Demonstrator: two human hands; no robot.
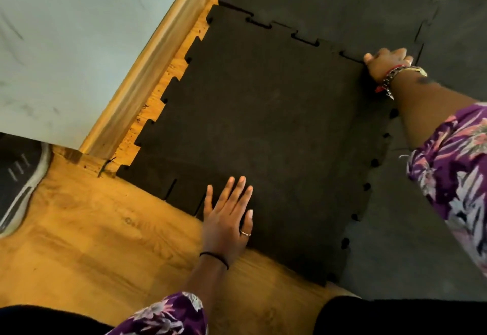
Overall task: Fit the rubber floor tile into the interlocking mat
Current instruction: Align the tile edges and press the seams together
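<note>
A black rubber floor tile [263, 129] with toothed edges lies on the wood floor, its far and right edges against the dark grey interlocking mat [369, 5]. Along the far edge the teeth sit partly raised over the mat's notches. My left hand [228, 218] rests flat, fingers spread, on the tile's near edge. My right hand [386, 62] presses down on the tile's far right corner where it meets the mat, fingers curled over the seam. Small gaps show along the right seam.
A wooden skirting board [147, 71] and a pale wall [66, 39] run along the tile's left side, with a strip of bare wood floor [87, 250] between. A grey shoe [18, 182] lies at the left edge. My knees show at the bottom.
</note>
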